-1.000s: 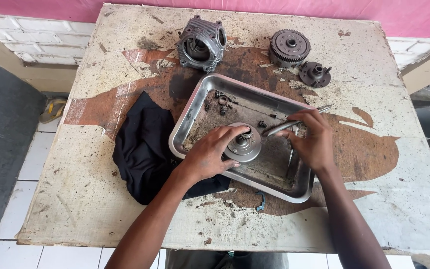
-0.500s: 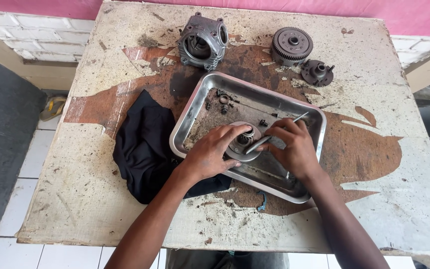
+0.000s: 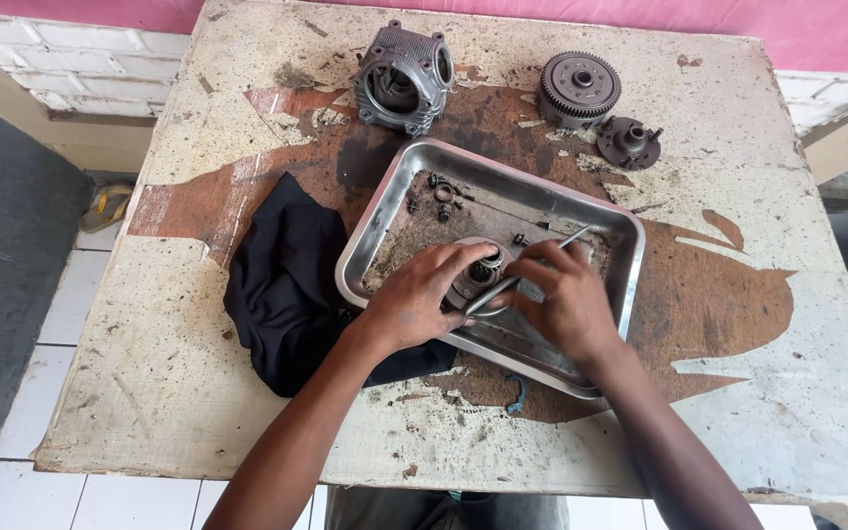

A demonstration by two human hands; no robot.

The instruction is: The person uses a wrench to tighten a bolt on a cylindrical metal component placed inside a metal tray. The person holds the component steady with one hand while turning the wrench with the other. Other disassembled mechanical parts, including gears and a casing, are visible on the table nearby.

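Note:
A dented metal tray (image 3: 385, 221) lies on a worn, stained table (image 3: 198, 324). Inside it my left hand (image 3: 422, 297) grips a round metal engine part (image 3: 475, 277) with a toothed hub, holding it down on the tray floor. My right hand (image 3: 563, 299) holds a thin metal rod-like tool (image 3: 569, 238), its lower tip resting against the round part between my hands. Small bolts and a ring (image 3: 441, 192) lie loose in the tray's far left corner.
A black rag (image 3: 282, 280) lies left of the tray, partly under it. Behind the tray stand a finned cylinder housing (image 3: 404, 79), a large toothed gear drum (image 3: 579, 88) and a smaller round hub (image 3: 628, 142). A sandal (image 3: 105, 208) lies on the floor, left.
My right hand moved left from the tray's right side toward the round part, bringing the thin tool's tip onto it. My left hand stayed on the part.

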